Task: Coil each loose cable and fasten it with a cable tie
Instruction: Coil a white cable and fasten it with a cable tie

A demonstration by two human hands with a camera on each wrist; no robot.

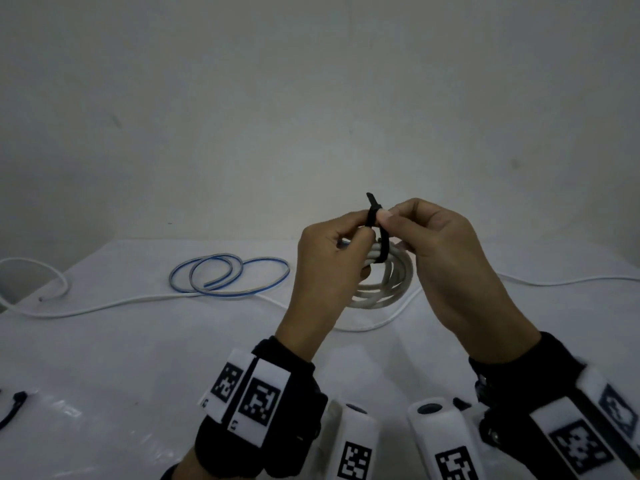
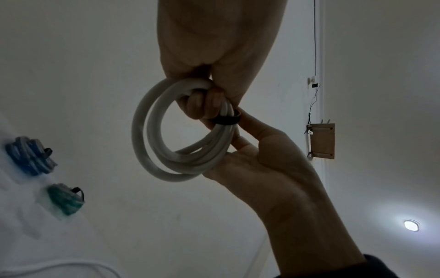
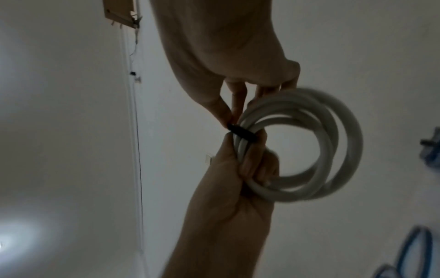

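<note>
A white cable coil (image 1: 384, 289) of several loops hangs in the air above the table. My left hand (image 1: 332, 258) grips it, fingers curled through the loops, as the left wrist view (image 2: 202, 105) and the right wrist view (image 3: 250, 163) both show. A black cable tie (image 1: 374, 220) wraps the bundle where the left hand holds it. Its free end sticks up between the hands. My right hand (image 1: 391, 220) pinches the tie between thumb and fingertips. The wrapped band of the tie (image 2: 226, 120) (image 3: 243, 133) lies snug round the coil (image 2: 147, 150) (image 3: 342, 146).
A loose blue cable (image 1: 228, 275) lies in loops on the white table (image 1: 138, 358), with a long loose white cable (image 1: 104, 306) running across behind the hands. Another black tie (image 1: 14, 407) lies at the left edge. A tied blue coil (image 2: 31, 156) and a tied green coil (image 2: 65, 199) rest on the table.
</note>
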